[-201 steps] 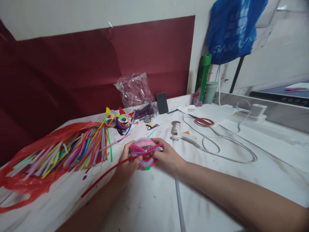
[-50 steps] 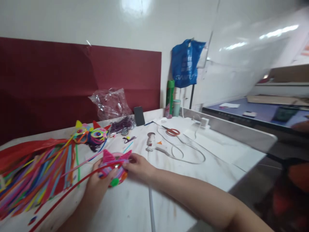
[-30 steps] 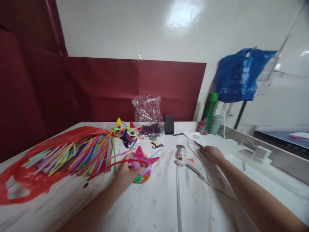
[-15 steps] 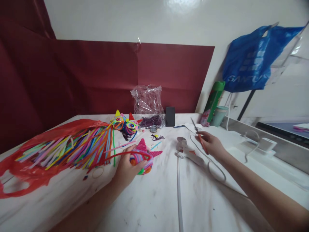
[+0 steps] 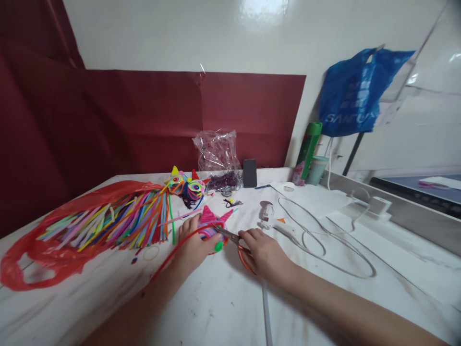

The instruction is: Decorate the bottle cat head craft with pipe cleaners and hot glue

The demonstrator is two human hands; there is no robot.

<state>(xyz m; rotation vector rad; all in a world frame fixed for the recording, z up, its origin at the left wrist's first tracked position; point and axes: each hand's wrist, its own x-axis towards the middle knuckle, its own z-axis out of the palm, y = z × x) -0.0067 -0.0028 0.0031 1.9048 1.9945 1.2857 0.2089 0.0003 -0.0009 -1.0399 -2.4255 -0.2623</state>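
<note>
My left hand (image 5: pixel 193 246) is closed round a small pink craft piece (image 5: pixel 212 225) with two pointed ears, made of coiled pipe cleaners, with a green pompom at its lower edge. A long red pipe cleaner (image 5: pixel 169 254) runs from the piece down past my left wrist. My right hand (image 5: pixel 262 253) grips orange-handled scissors (image 5: pixel 234 240). Their blades point left and reach the craft piece near the red pipe cleaner.
A heap of coloured pipe cleaners (image 5: pixel 118 221) lies on a red plastic bag (image 5: pixel 39 250) at the left. Two finished owl-like faces (image 5: pixel 185 185), a white glue gun (image 5: pixel 275 221) with looped cord, a clear bag, a dark phone (image 5: pixel 249 173), cups and a blue bag (image 5: pixel 355 91) stand behind.
My right hand reached to the back right, picked up the scissors and brought them to the craft piece. My left hand kept hold of the piece throughout.
</note>
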